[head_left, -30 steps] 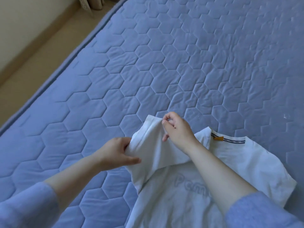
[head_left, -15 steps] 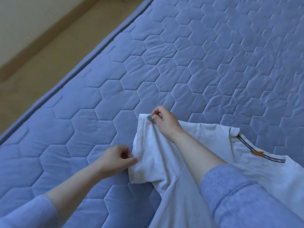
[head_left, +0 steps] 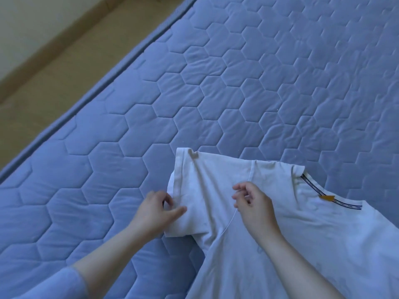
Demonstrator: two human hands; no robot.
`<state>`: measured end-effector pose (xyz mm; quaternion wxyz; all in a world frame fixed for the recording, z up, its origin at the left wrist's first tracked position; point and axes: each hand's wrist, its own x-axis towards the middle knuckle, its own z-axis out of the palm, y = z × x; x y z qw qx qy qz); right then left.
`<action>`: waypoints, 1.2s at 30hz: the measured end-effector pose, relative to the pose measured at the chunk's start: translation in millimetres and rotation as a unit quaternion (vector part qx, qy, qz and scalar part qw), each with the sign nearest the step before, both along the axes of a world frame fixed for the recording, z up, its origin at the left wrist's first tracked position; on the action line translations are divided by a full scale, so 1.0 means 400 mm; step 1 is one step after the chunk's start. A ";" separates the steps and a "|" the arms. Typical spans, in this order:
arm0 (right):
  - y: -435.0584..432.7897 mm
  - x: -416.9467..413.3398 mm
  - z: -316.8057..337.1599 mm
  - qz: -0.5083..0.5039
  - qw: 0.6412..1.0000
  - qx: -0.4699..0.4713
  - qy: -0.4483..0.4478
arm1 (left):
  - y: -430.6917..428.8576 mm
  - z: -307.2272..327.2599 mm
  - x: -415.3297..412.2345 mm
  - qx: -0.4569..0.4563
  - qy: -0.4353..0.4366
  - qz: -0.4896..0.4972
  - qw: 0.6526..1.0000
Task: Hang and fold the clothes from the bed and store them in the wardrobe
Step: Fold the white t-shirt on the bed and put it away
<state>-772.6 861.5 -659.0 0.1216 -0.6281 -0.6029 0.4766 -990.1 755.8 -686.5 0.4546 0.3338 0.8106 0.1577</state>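
Observation:
A white T-shirt [head_left: 313,244] lies flat on the blue quilted bed [head_left: 194,93], its collar with an orange tag [head_left: 326,198] at the right. Its left sleeve [head_left: 194,186] is spread out toward the bed's middle. My left hand [head_left: 156,211] pinches the sleeve's hem edge, thumb on top of the cloth. Over the shoulder seam my right hand [head_left: 253,205] rests with loosely curled fingers that are apart and hold nothing. The shirt's lower part runs out of view at the bottom.
The mattress edge [head_left: 121,67] runs diagonally at the upper left. Beyond it lie a beige floor [head_left: 54,67] and a pale wall [head_left: 28,22]. Blue sleeves cover both my forearms at the bottom of the view.
My right hand let go of the sleeve's far corner and drew back to the shoulder seam. The sleeve now lies flat. My left hand stays at the hem.

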 end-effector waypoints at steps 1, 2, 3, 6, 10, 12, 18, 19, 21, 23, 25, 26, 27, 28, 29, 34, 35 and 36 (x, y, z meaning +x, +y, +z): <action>-0.024 0.011 -0.003 -0.005 1.000 -0.008 0.000 | -0.025 0.000 0.008 -0.009 -0.001 -0.005 1.000; -0.047 0.019 -0.006 -0.014 1.000 -0.014 0.002 | -0.051 0.001 0.017 -0.015 -0.008 -0.004 1.000; -0.067 0.024 -0.009 -0.027 0.999 -0.020 0.006 | -0.075 0.003 0.023 -0.019 -0.017 0.001 1.000; -0.123 0.032 -0.015 -0.053 0.998 -0.026 0.013 | -0.112 0.003 0.040 -0.009 -0.028 0.012 1.000; -0.195 0.037 -0.022 -0.058 0.998 -0.027 0.002 | -0.125 0.001 0.062 0.011 -0.018 0.045 0.999; -0.231 0.041 -0.024 -0.066 0.997 -0.027 -0.001 | -0.133 -0.003 0.067 0.001 -0.026 0.083 0.996; -0.299 0.041 -0.034 -0.067 0.997 -0.020 -0.017 | -0.154 -0.014 0.075 -0.017 -0.047 0.099 0.994; -0.301 0.040 -0.033 -0.068 0.997 -0.012 -0.021 | -0.156 -0.015 0.068 -0.016 -0.055 0.109 0.992; -0.306 0.038 -0.033 -0.048 0.998 -0.014 -0.033 | -0.160 -0.013 0.039 -0.015 -0.096 0.171 0.981; -0.311 0.034 -0.035 0.000 0.998 -0.030 -0.063 | -0.173 -0.008 0.012 -0.008 -0.121 0.203 0.972; -0.316 0.030 -0.039 0.040 0.994 -0.042 -0.088 | -0.191 -0.002 0.004 -0.008 -0.097 0.172 0.980; -0.318 0.025 -0.040 0.054 0.992 -0.047 -0.103 | -0.200 -0.001 0.008 -0.012 -0.074 0.144 0.987; -0.322 0.019 -0.039 0.066 0.989 -0.049 -0.120 | -0.206 -0.002 0.015 -0.016 -0.048 0.112 0.992; -0.326 0.014 -0.040 0.076 0.987 -0.047 -0.134 | -0.210 -0.001 0.021 -0.021 -0.028 0.087 0.996; -0.330 0.010 -0.042 0.083 0.985 -0.044 -0.144 | -0.207 -0.003 0.025 -0.025 -0.021 0.076 0.997; -0.354 -0.005 -0.052 0.087 0.971 -0.048 -0.217 | -0.179 -0.006 0.040 -0.028 -0.175 0.203 0.963; -0.358 -0.007 -0.054 0.084 0.971 -0.046 -0.219 | -0.176 -0.006 0.040 -0.027 -0.181 0.216 0.959; -0.361 -0.009 -0.056 0.083 0.972 -0.043 -0.214 | -0.174 -0.005 0.038 -0.025 -0.180 0.225 0.957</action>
